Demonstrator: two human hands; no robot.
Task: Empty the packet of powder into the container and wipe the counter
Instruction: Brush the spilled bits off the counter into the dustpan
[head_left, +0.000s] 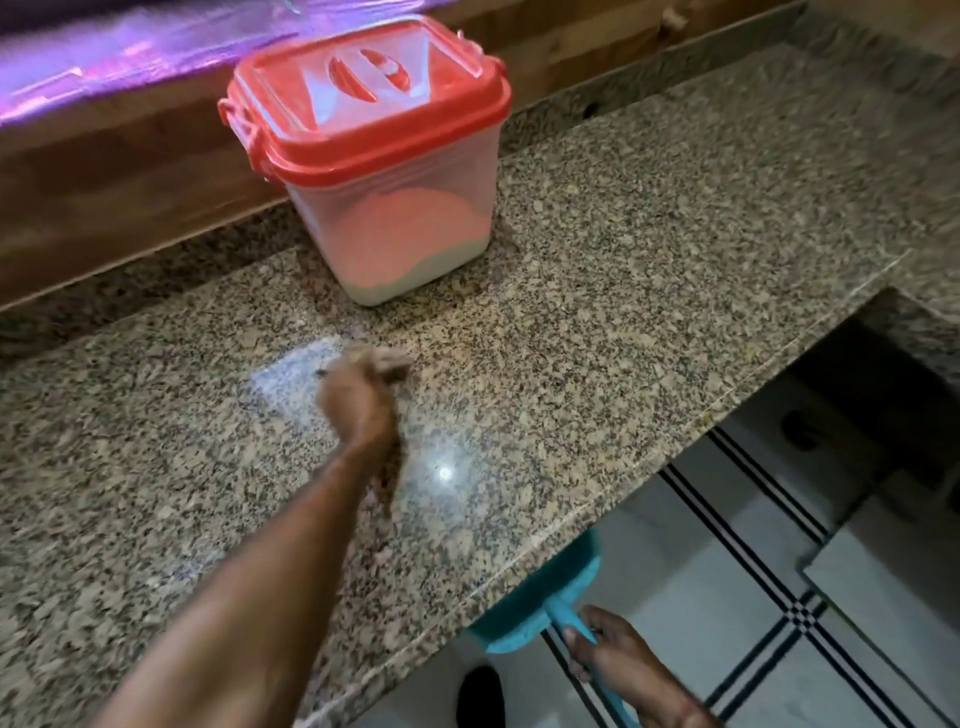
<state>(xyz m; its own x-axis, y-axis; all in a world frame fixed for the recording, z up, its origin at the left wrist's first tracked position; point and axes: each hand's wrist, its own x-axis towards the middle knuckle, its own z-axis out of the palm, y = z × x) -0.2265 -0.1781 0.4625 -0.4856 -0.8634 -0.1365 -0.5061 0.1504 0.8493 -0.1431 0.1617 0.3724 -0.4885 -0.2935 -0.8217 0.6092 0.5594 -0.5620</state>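
Note:
A clear plastic container (395, 208) with a red lid (363, 98) clipped on stands at the back of the granite counter (623, 260); pale powder lies in its bottom. A thin patch of white powder (291, 374) is spread on the counter in front of it. My left hand (358, 405) rests on the counter at the patch's right edge, closed around a small brownish item (387, 361) too blurred to identify. My right hand (618, 660) grips the handle of a teal dustpan (535, 603), held just below the counter's front edge. No packet is in view.
A wooden backsplash (130, 182) runs behind the counter, with a purple-lit surface above it. The counter's front edge runs diagonally from lower left to upper right. Below it lies a white tiled floor (701, 597) with black lines. A dark recess opens at the right.

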